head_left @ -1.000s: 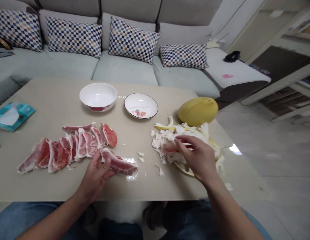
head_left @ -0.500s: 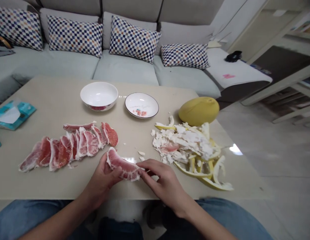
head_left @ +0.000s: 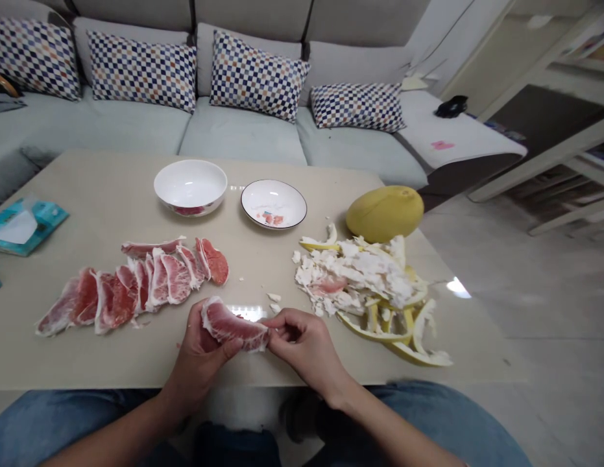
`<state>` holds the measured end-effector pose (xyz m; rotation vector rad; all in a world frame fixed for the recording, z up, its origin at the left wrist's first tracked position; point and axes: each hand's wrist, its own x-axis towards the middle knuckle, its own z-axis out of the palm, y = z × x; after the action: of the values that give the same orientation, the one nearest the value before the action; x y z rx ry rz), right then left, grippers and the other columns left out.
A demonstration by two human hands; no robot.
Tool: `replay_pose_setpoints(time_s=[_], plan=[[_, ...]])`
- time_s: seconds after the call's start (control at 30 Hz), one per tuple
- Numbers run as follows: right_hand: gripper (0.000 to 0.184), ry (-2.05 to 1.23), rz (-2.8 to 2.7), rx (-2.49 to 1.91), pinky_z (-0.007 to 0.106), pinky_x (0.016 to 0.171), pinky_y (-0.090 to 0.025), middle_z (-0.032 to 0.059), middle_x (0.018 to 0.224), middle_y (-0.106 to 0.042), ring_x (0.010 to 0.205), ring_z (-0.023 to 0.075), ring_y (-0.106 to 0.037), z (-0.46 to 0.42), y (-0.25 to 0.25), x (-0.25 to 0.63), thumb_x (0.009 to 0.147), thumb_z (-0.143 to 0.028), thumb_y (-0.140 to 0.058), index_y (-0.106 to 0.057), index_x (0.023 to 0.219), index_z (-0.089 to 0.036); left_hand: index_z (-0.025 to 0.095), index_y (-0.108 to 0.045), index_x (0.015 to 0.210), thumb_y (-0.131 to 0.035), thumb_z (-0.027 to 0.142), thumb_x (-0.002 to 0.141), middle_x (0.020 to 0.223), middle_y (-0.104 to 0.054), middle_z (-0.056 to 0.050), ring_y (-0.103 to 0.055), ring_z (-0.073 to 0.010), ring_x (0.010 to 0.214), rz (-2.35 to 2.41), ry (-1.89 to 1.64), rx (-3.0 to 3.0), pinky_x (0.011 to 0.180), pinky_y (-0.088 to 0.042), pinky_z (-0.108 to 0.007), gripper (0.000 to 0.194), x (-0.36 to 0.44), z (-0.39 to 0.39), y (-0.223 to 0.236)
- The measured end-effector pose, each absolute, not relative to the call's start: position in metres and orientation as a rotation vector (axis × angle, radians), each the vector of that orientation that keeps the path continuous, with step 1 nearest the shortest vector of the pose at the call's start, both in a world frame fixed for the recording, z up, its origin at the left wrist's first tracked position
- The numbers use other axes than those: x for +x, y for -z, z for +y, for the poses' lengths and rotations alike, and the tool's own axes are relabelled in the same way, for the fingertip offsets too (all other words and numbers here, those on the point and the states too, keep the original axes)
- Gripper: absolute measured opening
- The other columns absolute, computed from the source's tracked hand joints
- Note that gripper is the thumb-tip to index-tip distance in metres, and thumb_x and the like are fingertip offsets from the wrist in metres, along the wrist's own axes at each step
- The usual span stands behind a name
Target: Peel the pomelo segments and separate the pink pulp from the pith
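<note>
Pomelo piece (head_left: 236, 327): between both hands, at the near side of the surface (head_left: 267, 259).
Left hand (head_left: 202, 344): its grip wraps one end, thumb in front.
Right hand (head_left: 304, 340): its grip pinches the other tip.
White skin (head_left: 255, 342): looks like it is being peeled.
Next pull: seems to need gentle fingers, so the pink flesh (head_left: 231, 323) won't rip.

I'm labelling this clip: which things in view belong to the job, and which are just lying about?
Likely in the job:
fruit segment, held in left hand, right hand pinching its end
laid-out segments
peel heap
perhaps whole fruit, bowl, plate

Probably lying about:
tissue pack
patterned cushions
black object
</note>
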<state>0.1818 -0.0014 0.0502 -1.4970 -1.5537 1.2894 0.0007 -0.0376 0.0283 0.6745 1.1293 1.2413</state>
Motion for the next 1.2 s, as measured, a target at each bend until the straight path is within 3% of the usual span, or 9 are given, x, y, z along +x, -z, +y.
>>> replay_pose_setpoints(time_s=[0.13, 0.23, 0.4, 0.5, 0.67, 0.77, 0.87, 1.03, 1.2], plan=[[0.014, -1.503, -1.248, -1.499, 0.021, 0.049, -0.04, -0.0003, 0.056, -0.065, 0.049, 0.0105, -0.055, -0.001, -0.043, 0.174, 0.062, -0.024, -0.068, -0.068, 0.073, -0.015, 0.027, -0.044, 0.109, -0.074, 0.018, 0.076, 0.098, -0.064, 0.002, -0.065, -0.0134, 0.089, 1.119, -1.306, 0.773, 0.082, -0.052, -0.028, 0.046, -0.001, -0.041, -0.025], [0.011, -1.637, -1.093, -1.416, 0.021, 0.052, -0.044, -0.0035, 0.05, -0.062, 0.049, 0.0104, -0.057, 0.001, -0.05, 0.174, 0.063, -0.022, -0.068, -0.063, 0.071, -0.017, 0.026, -0.042, 0.104, -0.072, 0.017, 0.078, 0.101, -0.063, 0.0, -0.067, -0.0193, 0.095, 1.046, -1.347, 0.843, 0.085, -0.054, -0.036, 0.04, -0.002, -0.041, -0.029], [0.024, -1.791, -1.199, -1.22, 0.026, 0.065, -0.053, -0.0003, 0.065, -0.069, 0.063, 0.0137, -0.066, 0.003, -0.068, 0.182, 0.073, -0.034, -0.07, -0.062, 0.088, -0.018, 0.028, -0.037, 0.1, -0.073, 0.013, 0.074, 0.098, -0.064, 0.0, -0.068, -0.027, 0.099, 0.99, -1.435, 0.837, 0.083, -0.057, -0.041, 0.047, 0.002, -0.035, -0.039], [0.031, -1.757, -1.282, -1.267, 0.028, 0.064, -0.054, 0.0012, 0.068, -0.07, 0.065, 0.0157, -0.067, 0.002, -0.067, 0.184, 0.075, -0.038, -0.07, -0.062, 0.096, -0.017, 0.028, -0.037, 0.1, -0.075, 0.012, 0.073, 0.098, -0.065, 0.0, -0.068, -0.0278, 0.101, 1.01, -1.439, 0.81, 0.085, -0.056, -0.04, 0.05, 0.005, -0.033, -0.041], [0.019, -1.514, -1.39, -1.37, 0.022, 0.053, -0.047, 0.0031, 0.071, -0.07, 0.058, 0.0128, -0.062, -0.002, -0.056, 0.181, 0.074, -0.032, -0.068, -0.068, 0.081, -0.015, 0.026, -0.043, 0.1, -0.08, 0.016, 0.066, 0.095, -0.066, -0.001, -0.067, -0.0293, 0.104, 0.998, -1.404, 0.704, 0.088, -0.053, -0.042, 0.051, 0.005, -0.03, -0.041], [0.012, -1.385, -1.413, -1.451, 0.02, 0.047, -0.04, 0.002, 0.067, -0.069, 0.051, 0.0093, -0.055, -0.002, -0.051, 0.179, 0.069, -0.024, -0.067, -0.07, 0.075, -0.014, 0.022, -0.052, 0.095, -0.08, 0.016, 0.067, 0.09, -0.067, -0.002, -0.067, -0.026, 0.1, 0.997, -1.301, 0.759, 0.091, -0.051, -0.039, 0.04, 0.001, -0.027, -0.039], [0.01, -1.498, -1.263, -1.45, 0.019, 0.048, -0.043, -0.0012, 0.058, -0.066, 0.049, 0.0093, -0.057, 0.0, -0.048, 0.178, 0.067, -0.023, -0.068, -0.068, 0.073, -0.015, 0.02, -0.057, 0.087, -0.077, 0.014, 0.07, 0.091, -0.067, -0.002, -0.066, -0.0224, 0.096, 0.964, -1.234, 0.766, 0.09, -0.05, -0.036, 0.027, -0.003, -0.026, -0.037], [0.025, -1.749, -1.09, -1.296, 0.026, 0.064, -0.056, -0.0002, 0.068, -0.07, 0.061, 0.0138, -0.069, 0.005, -0.052, 0.181, 0.074, -0.038, -0.07, -0.065, 0.087, -0.017, 0.022, -0.053, 0.086, -0.08, 0.016, 0.067, 0.091, -0.065, 0.002, -0.068, -0.0223, 0.095, 0.89, -1.296, 0.57, 0.088, -0.051, -0.035, 0.033, -0.003, -0.026, -0.036], [0.037, -1.856, -1.167, -1.216, 0.028, 0.066, -0.059, 0.0038, 0.075, -0.073, 0.068, 0.0166, -0.072, 0.003, -0.06, 0.185, 0.076, -0.046, -0.07, -0.063, 0.096, -0.016, 0.022, -0.054, 0.082, -0.082, 0.016, 0.064, 0.1, -0.063, 0.001, -0.068, -0.0259, 0.102, 0.909, -1.331, 0.567, 0.092, -0.049, -0.037, 0.034, -0.002, -0.025, -0.034]])
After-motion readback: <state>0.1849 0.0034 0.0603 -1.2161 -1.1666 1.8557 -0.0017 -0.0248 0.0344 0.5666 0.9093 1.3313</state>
